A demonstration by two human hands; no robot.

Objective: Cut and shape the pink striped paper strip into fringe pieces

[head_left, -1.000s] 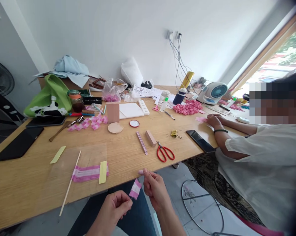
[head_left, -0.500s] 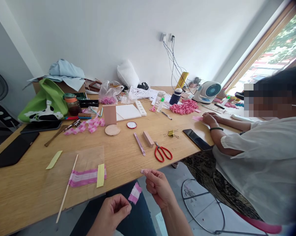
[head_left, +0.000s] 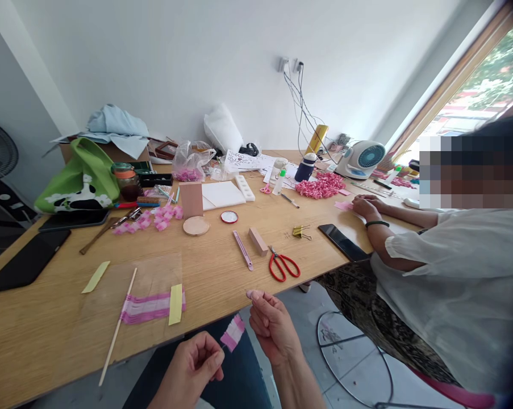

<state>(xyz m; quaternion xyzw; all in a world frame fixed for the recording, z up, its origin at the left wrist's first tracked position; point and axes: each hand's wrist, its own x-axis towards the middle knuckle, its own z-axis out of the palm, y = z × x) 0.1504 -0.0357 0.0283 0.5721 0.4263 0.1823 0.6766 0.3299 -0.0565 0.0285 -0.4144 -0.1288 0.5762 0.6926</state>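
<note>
The left hand (head_left: 216, 358) is closed in a pinch, thumb against forefinger, on a thin stem (head_left: 223, 346) that carries a pink-and-white piece (head_left: 233, 333). This piece is in the air beyond the bench's (head_left: 213, 267) front edge, nearer the wearer than the scissors (head_left: 284, 266) and to their left. The right hand (head_left: 257, 301), just nearer the wearer than the scissors, has its thumb and forefinger brought together and the other fingers curled in. A pinkish bit shows at its tips, too small to tell whether it is something held.

Left of the scissors lie a wooden block (head_left: 258, 242) and, beyond it, a slim pink tool (head_left: 242, 250). Well to their left, a pink-and-white strip (head_left: 147, 307) lies on a clear sheet (head_left: 154, 272), its right end under yellow tape (head_left: 175, 305) and its left end at a thin stick (head_left: 119, 324), which reaches past the bench's front edge. Behind the scissors, to the left, are a round disc (head_left: 196, 225) and a small red-rimmed lid (head_left: 229, 217).

Behind and right of the scissors are gold clips (head_left: 301, 232) and a phone (head_left: 343, 242). Farther right sits a person (head_left: 443, 284), hands together on the bench beside pink cloth (head_left: 343, 205).
</note>
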